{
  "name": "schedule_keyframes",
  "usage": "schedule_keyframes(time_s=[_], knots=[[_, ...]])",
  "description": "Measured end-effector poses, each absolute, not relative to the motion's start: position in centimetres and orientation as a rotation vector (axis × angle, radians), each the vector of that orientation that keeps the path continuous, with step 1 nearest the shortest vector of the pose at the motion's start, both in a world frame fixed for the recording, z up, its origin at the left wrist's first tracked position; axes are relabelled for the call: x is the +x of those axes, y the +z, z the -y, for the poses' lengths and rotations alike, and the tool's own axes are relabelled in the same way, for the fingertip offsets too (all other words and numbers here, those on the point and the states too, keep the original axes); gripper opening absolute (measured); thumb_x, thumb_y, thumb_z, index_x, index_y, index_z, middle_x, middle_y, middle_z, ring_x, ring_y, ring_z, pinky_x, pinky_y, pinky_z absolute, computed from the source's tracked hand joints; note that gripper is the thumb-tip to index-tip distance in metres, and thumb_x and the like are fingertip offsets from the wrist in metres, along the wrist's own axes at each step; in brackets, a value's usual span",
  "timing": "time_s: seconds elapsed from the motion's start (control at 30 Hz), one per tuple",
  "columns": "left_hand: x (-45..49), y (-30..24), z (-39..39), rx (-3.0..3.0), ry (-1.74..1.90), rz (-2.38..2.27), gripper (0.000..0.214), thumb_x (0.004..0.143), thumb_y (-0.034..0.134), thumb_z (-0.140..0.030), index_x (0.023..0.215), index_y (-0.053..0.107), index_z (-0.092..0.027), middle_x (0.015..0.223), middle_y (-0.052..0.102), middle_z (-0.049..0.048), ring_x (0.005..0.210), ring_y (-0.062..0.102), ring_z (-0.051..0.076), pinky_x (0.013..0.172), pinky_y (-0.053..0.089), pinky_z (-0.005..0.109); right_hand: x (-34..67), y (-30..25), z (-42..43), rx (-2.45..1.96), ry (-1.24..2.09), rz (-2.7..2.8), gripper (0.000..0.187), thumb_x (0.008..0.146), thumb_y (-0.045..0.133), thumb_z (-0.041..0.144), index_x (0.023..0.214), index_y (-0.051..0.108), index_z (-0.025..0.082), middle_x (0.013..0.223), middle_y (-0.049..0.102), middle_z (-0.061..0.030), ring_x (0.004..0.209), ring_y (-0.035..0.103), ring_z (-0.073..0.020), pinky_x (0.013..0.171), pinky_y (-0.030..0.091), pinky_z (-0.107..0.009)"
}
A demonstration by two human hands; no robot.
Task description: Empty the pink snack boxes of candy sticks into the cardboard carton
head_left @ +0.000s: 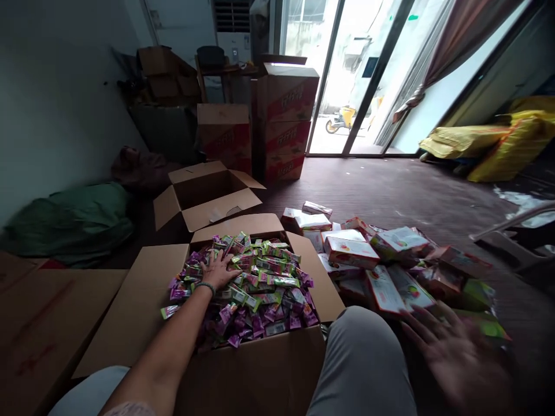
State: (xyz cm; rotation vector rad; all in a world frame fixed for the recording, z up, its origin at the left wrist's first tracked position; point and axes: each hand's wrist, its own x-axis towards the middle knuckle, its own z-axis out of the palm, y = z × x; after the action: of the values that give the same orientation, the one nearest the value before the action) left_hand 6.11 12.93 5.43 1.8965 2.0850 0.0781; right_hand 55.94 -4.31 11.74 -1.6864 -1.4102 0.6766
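Note:
My left hand (218,270) lies with fingers spread on a heap of small green and purple wrapped packets (271,277). They fill an open cardboard box (255,364) between my knees, heaped up to its rim, with the flaps folded outward. A dark beaded bracelet circles my left wrist. To the right, my right hand (459,358) hangs in the air, blurred by motion, fingers apart and nothing in it. Just beyond it on the floor is a pile of small white and red printed boxes (351,251), some lying on their sides.
Behind the packets stands another open carton (208,190). Stacked red-printed cartons (286,121) rise near the glass door (347,81). A green sack (73,219) slumps at left beside a closed carton (47,323). Yellow sacks (498,138) lie at right, and a chair-like frame (520,237) stands nearer.

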Motion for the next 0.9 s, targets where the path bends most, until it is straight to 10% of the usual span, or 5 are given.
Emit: schedule_keyframes(time_s=[0.2,0.5,0.9], knots=[[3.3,1.4,-8.1,1.847,0.154,-2.353,0.057,0.09,0.048,-0.041,0.145,0.047,-0.027,0.161,0.031,0.0115,0.147,0.022,0.037,0.116,0.015,0.063,39.0,12.3,-9.9,-1.55,0.682,2.039,0.085,0.078,0.056,0.073,0.151,0.038,0.032,0.159,0.028,-0.0098,0.146,0.027,-0.0375,0.117,0.027,-0.056],[3.3,-1.9,-7.5,1.853,0.099,-2.429,0.057,0.096,0.038,-0.046,0.149,0.044,-0.026,0.163,0.026,0.0117,0.15,0.015,0.038,0.119,0.01,0.059,29.2,1.9,-15.9,-1.662,0.614,2.509,0.085,0.075,0.056,0.079,0.149,0.039,0.042,0.164,0.018,-0.0086,0.147,0.009,-0.0492,0.108,-0.002,-0.074],[1.1,-3.9,-14.5,1.831,0.126,-2.324,0.056,0.096,0.039,-0.047,0.15,0.041,-0.029,0.165,0.02,0.0117,0.151,0.008,0.039,0.117,0.007,0.063,28.5,-2.4,-25.6,-1.863,0.513,2.478,0.071,0.086,0.055,0.056,0.152,0.036,0.036,0.165,0.016,-0.009,0.146,0.019,-0.0437,0.112,0.015,-0.065]])
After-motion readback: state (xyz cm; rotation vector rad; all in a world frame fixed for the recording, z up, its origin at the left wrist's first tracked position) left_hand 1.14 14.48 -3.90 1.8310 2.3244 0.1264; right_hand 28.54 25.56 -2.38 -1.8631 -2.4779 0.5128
